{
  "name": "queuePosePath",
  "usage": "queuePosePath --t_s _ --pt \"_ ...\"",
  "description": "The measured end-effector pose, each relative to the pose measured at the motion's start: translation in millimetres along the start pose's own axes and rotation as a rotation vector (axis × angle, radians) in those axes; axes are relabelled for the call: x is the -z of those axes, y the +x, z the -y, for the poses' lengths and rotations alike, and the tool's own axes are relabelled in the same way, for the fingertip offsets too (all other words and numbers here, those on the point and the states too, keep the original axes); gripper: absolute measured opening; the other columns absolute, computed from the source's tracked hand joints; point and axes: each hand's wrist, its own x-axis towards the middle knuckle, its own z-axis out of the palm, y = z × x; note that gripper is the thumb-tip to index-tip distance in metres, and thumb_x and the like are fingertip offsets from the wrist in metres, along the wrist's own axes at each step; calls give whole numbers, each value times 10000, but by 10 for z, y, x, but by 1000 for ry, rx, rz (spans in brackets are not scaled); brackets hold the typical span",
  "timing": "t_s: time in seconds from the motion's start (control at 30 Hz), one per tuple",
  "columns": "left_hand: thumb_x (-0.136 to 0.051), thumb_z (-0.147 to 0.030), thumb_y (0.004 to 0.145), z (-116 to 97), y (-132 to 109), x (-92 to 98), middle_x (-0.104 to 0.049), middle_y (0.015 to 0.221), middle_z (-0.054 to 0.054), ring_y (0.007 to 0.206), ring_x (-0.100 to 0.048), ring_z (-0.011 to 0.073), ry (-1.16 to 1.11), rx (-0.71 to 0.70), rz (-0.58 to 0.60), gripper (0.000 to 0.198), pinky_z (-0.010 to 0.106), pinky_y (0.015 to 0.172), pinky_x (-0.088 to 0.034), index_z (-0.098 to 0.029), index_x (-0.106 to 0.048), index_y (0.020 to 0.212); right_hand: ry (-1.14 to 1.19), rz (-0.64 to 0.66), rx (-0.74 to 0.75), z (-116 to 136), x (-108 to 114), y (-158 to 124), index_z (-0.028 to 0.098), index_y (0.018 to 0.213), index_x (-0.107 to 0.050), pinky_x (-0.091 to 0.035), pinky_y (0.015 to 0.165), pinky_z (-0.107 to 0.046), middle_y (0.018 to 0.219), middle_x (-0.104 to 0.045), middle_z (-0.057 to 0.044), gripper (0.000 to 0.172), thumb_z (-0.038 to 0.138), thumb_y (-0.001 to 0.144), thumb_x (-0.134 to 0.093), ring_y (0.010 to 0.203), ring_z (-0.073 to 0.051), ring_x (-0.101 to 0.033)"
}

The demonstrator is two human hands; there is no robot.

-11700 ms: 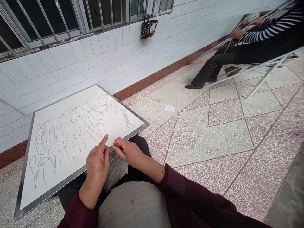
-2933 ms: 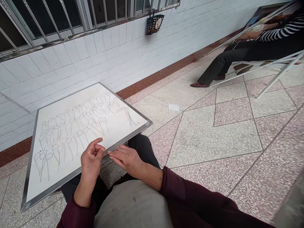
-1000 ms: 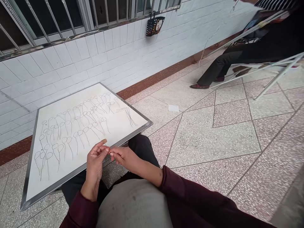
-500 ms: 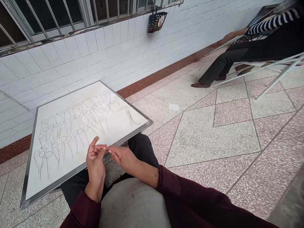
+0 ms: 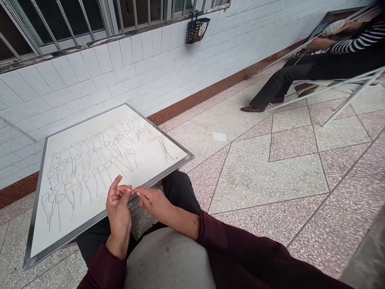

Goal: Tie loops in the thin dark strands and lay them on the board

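My left hand [image 5: 119, 212] is raised at the near edge of a white board [image 5: 144, 172] with a grey metal rim. Its thumb and index finger pinch a thin dark wire-like strand [image 5: 132, 190], and the other fingers are curled. Close on its right, my right hand [image 5: 155, 202] grips the same strand between thumb and fingertips. Only a short piece shows between the two hands; the fingers cover the rest. Rows of similar thin strands lie on the board, many with a round loop [image 5: 60, 199] at one end and a long tail.
Straight or bent strands [image 5: 162, 146] lie at the board's right side. My knee [image 5: 180, 190] is under its near edge. A patterned basket [image 5: 197, 30] hangs below the barred window. A white paper [image 5: 219, 137] lies on the floor. Another person [image 5: 279, 82] sits at right.
My hands have shifted slightly left in view, still pinching the strand, with a little more space between the fingertips. The seated person's hands have moved, and a round pale object shows near them.
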Motion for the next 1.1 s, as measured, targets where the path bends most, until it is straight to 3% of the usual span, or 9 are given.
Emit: queuePosePath --t_s 0.17,0.6,0.93,1.1 --pt "-768 -256 731 -8 -6 14 -591 770 -36 719 -601 99 -13 -16 -9 531 305 867 -484 -218 -594 1231 139 5 -90 8 -44 -5 233 1123 -615 -441 413 -158 668 -556 41 286 328 1003 -373 446 -66 -520" --pt "-781 -238 722 -73 22 99 -597 757 -35 720 -596 104 -41 -45 -4 533 292 835 -480 -220 -606 1226 206 26 -103 10 -91 -54 229 1185 -617 -471 412 -140 740 -572 22 315 303 974 -395 439 -44 -555" --pt "-792 -243 707 -137 93 181 -602 779 -14 756 -587 110 -60 -73 30 506 251 750 -504 -226 -633 1187 391 136 -57 -19 -80 -91 184 1213 -588 -529 489 -180 758 -644 -6 349 370 979 -408 504 -68 -597" --pt "-767 -269 734 -144 67 170 -591 809 -8 782 -609 131 -12 -61 35 534 254 691 -527 -252 -598 1241 337 134 -23 -31 -75 -81 190 1248 -575 -532 509 -187 819 -667 -23 358 364 978 -419 531 -71 -605"
